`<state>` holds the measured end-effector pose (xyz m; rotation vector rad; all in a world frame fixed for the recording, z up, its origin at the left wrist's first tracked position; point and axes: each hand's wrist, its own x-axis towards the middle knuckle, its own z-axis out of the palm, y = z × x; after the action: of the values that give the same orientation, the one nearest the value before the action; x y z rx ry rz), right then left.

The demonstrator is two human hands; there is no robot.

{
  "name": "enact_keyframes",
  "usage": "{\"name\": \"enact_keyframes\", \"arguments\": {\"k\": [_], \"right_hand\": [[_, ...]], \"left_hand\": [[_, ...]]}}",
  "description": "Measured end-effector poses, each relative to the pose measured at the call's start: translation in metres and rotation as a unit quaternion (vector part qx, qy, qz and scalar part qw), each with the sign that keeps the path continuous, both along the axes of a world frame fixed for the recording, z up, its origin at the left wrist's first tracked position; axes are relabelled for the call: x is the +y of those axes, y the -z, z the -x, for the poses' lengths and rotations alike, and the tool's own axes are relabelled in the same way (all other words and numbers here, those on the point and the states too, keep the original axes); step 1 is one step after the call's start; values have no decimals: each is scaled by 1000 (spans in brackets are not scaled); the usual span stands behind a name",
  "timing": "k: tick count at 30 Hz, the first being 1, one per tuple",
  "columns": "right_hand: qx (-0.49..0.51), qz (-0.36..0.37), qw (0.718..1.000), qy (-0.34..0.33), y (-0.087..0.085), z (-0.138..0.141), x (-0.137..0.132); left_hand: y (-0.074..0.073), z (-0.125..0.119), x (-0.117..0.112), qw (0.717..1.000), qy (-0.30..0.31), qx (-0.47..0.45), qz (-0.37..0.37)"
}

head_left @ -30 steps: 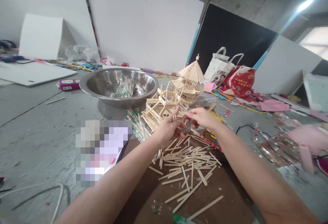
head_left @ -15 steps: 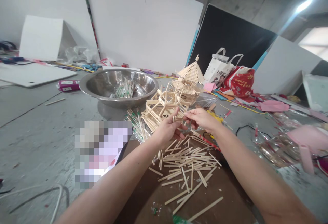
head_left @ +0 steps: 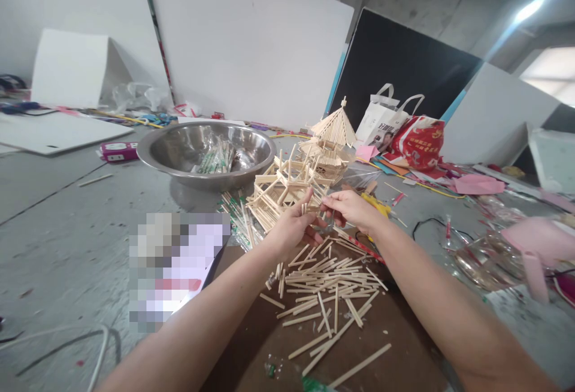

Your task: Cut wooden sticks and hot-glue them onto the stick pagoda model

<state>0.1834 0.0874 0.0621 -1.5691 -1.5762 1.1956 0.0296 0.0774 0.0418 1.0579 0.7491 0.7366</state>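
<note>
I have the left hand (head_left: 291, 228) with fingers spread; the right hand (head_left: 353, 210) presses thumb to forefinger, on what I can't tell. The wooden-stick frame (head_left: 275, 193) stands just beyond; loose sticks (head_left: 335, 277) lie on the near side, presumably for easy reach.

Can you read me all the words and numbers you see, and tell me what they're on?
"好": seems to be the first character on the white bag; the rest is too blurred.
Red bag: pale writing, too blurred to read.
Purple packet: markings too small to read.
Green-marked wrappers: any print is too small to read.
No numbers can be read.
</note>
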Motion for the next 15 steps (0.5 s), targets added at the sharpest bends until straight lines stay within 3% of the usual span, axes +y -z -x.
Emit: {"name": "enact_keyframes", "arguments": {"k": [15], "right_hand": [[9, 0, 1000, 18, 0, 0, -3]], "left_hand": [[-2, 0, 0, 1000, -7, 14, 2]]}}
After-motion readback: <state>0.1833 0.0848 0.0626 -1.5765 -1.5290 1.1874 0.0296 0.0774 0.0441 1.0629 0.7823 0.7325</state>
